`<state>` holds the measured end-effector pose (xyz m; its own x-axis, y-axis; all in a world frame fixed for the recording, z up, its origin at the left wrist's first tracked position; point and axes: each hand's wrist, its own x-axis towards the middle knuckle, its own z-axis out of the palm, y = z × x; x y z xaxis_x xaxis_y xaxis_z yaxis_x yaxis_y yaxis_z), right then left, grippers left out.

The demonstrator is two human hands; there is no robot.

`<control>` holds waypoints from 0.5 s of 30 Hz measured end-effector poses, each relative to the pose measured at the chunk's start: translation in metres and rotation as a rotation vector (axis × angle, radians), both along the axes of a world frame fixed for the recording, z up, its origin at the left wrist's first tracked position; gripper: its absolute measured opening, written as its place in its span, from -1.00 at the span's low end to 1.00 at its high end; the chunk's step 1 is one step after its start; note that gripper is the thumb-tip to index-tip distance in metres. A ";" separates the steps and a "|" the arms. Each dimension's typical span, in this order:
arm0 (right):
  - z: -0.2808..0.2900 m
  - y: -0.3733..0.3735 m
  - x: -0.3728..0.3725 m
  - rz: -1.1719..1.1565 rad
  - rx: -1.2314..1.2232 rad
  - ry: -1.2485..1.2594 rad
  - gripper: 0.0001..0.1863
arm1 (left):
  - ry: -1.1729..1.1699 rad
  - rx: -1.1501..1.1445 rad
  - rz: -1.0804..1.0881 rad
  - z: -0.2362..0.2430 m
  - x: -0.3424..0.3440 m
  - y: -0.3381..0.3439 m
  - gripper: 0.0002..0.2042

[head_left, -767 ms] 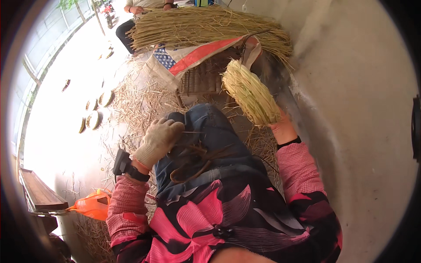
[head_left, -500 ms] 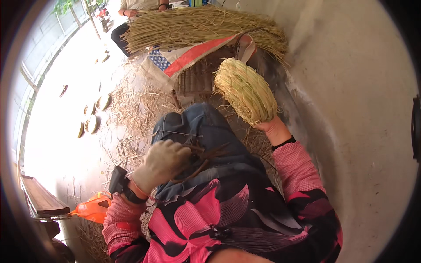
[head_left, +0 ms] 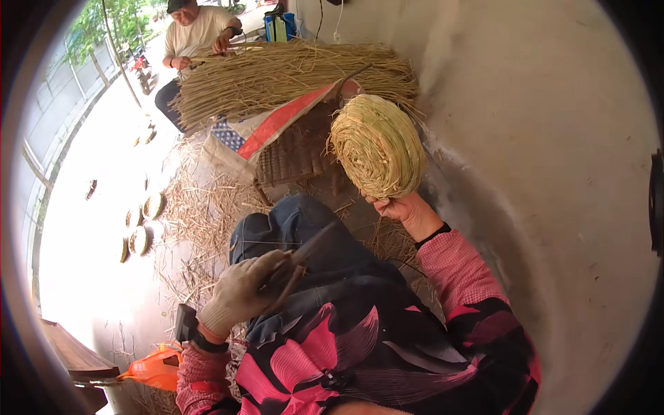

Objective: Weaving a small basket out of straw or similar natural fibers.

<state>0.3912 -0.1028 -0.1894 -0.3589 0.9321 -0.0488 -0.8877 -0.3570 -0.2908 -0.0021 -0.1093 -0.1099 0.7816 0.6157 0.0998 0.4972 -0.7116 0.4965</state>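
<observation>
My right hand point(head_left: 403, 207) is raised at the right, its fingers gripping the lower rim of a round, coiled straw basket point(head_left: 377, 149). Pale green and yellow strands spiral around it, and loose ends stick out at its edge. Over my lap, my left hand point(head_left: 247, 287) wears a whitish work glove and is closed around dark metal scissors point(head_left: 315, 247). Their blades point up and to the right, and a curved handle shows below the fingers. The scissors are apart from the basket.
A low slatted seat point(head_left: 290, 162) with a striped sack point(head_left: 232, 149) stands ahead, before a long straw pile point(head_left: 290, 76). A person point(head_left: 200, 34) sits behind the pile. Straw scraps point(head_left: 200, 221), round pieces point(head_left: 138, 238) and an orange bag point(head_left: 155, 368) lie left; a wall point(head_left: 539, 138) stands right.
The basket has turned so its spiral face shows more toward me. The scissors have swung to point further up. The view has tilted up, showing more of the person behind the pile.
</observation>
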 end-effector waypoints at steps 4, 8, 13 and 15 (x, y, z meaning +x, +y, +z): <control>0.000 0.000 -0.001 0.024 0.025 -0.052 -0.61 | -0.657 -0.490 0.036 0.011 -0.005 0.006 -0.40; 0.014 0.001 -0.034 0.176 0.071 -0.005 -0.60 | -0.715 -0.264 0.246 0.032 0.007 0.024 -0.39; 0.058 -0.016 -0.100 0.061 -0.046 -0.035 -0.47 | -0.806 0.046 -0.018 0.037 0.024 0.110 -0.34; 0.054 -0.018 -0.105 0.055 -0.072 -0.026 -0.48 | -0.881 -0.422 -0.193 0.064 0.037 0.093 -0.37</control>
